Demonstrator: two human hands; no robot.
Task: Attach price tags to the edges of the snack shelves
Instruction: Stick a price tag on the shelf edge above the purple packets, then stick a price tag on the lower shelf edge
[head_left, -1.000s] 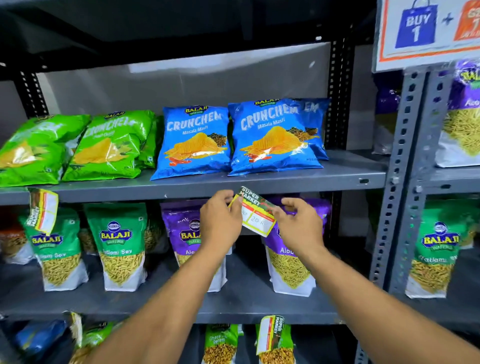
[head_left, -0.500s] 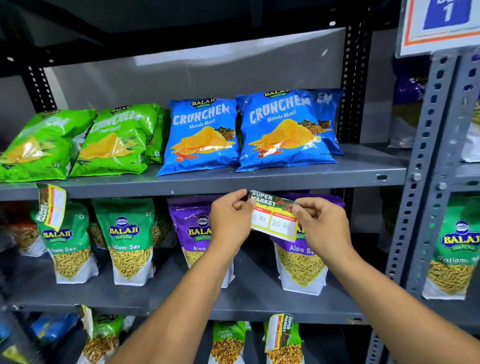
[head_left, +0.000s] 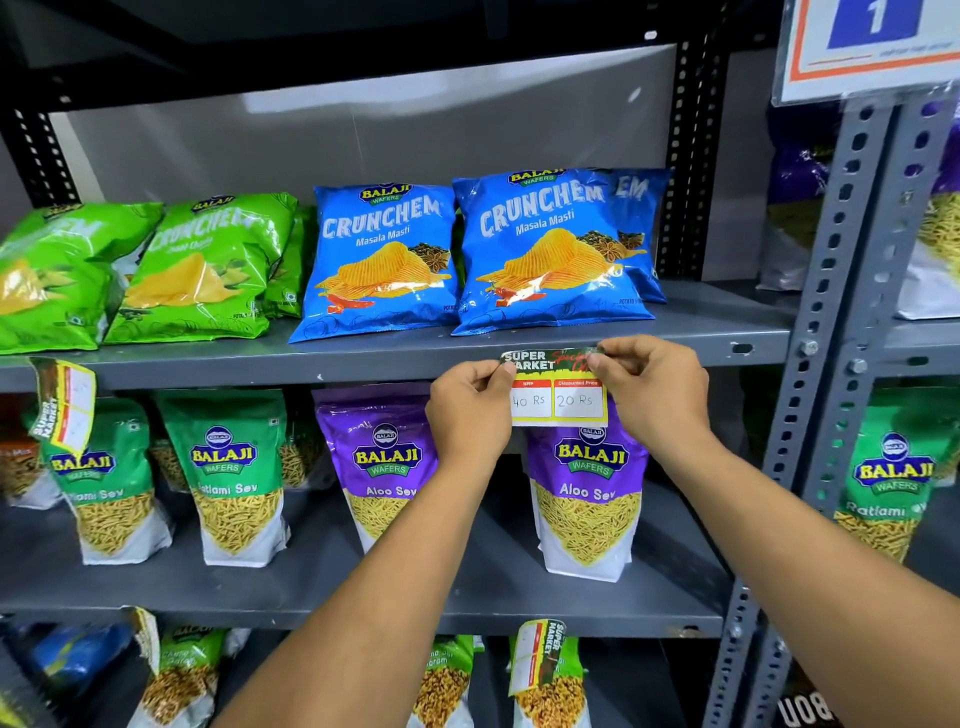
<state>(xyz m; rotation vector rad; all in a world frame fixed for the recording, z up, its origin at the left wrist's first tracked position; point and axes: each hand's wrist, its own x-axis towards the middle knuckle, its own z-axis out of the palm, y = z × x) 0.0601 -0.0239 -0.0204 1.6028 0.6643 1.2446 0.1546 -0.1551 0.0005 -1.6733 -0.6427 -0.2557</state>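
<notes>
A price tag (head_left: 558, 397) headed "SUPER MARKET", with boxes reading 40 Rs and 20 Rs, lies level against the front edge of the grey upper shelf (head_left: 260, 366), below the blue Crunchem bags (head_left: 545, 254). My left hand (head_left: 470, 410) pinches its left side. My right hand (head_left: 649, 387) presses its top right corner onto the shelf edge. Another tag (head_left: 65, 405) hangs tilted from the same edge at far left. A further tag (head_left: 537, 657) hangs from the lower shelf edge (head_left: 337, 618).
Green chip bags (head_left: 197, 270) lie left of the blue ones. Purple Aloo Sev pouches (head_left: 589, 493) and green Ratlami Sev pouches (head_left: 236, 478) stand on the middle shelf. A perforated grey upright (head_left: 826, 322) and a promo sign (head_left: 867, 41) are at right.
Both hands lifted the tag from below the shelf up to its front edge and turned it from tilted to level. The view has moved closer.
</notes>
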